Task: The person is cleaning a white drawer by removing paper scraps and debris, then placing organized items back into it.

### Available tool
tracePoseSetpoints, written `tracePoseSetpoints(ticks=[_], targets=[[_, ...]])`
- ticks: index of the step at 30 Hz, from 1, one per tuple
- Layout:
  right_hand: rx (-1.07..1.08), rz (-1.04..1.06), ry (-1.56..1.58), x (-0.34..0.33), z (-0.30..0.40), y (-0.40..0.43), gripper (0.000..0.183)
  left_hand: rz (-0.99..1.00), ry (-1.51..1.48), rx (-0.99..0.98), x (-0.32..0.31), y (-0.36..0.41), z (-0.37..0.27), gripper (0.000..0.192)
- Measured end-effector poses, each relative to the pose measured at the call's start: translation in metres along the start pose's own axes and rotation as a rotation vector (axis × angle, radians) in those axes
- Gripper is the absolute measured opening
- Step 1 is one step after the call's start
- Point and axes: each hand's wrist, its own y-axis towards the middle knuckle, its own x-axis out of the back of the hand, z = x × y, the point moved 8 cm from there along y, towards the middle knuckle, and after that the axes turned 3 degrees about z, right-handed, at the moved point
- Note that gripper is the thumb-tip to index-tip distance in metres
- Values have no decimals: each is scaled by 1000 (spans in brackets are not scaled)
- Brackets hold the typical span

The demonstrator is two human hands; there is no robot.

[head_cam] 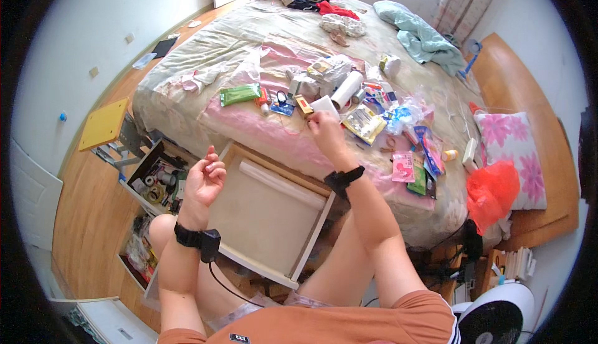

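Observation:
My right hand (325,132) is over the near edge of the bed, its fingers curled. Just beyond it lie a white box-like item (325,105) and a small gold box (304,105). The fingertips are partly hidden, so a grip on anything is unclear. My left hand (205,180) hangs palm up above the left side of a drawer, half curled, with nothing seen in it. That pulled-out drawer (266,218) rests in front of me by my knees. Inside, along its far side, lies a roll of translucent plastic sheeting (280,182).
Across the bed (187,73) spread a green wipes pack (240,95), a white roll (347,88), a yellow packet (364,124) and a pink packet (402,166). Two filled drawers (161,175) sit left, near a yellow-topped step stool (103,124). A red plastic bag (493,192) lies right.

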Motion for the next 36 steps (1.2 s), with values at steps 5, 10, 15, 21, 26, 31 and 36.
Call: tracePoseSetpoints(ticks=[5,10,15,21,26,31,36], targets=[[-248,-435,-503,23,-13,-4,65,-11,2,3,-1,-12,-5,23],[-313,-298,-587,19,-32,3,76,3,13,-6,-2,-10,-1,24],[-349,-339,-568,24,-36,9,69,-6,10,47,-5,-16,14,25],[-301,-336,-489,25,-28,-15,68,-16,33,75,-10,-21,25,25],[-420,-225,-503,42,-46,-38,52,-22,37,93,-8,-22,29,26],[-541,-227,-473,89,-98,-44,35,-44,45,99,0,-16,32,24],[-281,-478,-379,98,-158,11,44,-67,43,139,14,-11,42,25]])
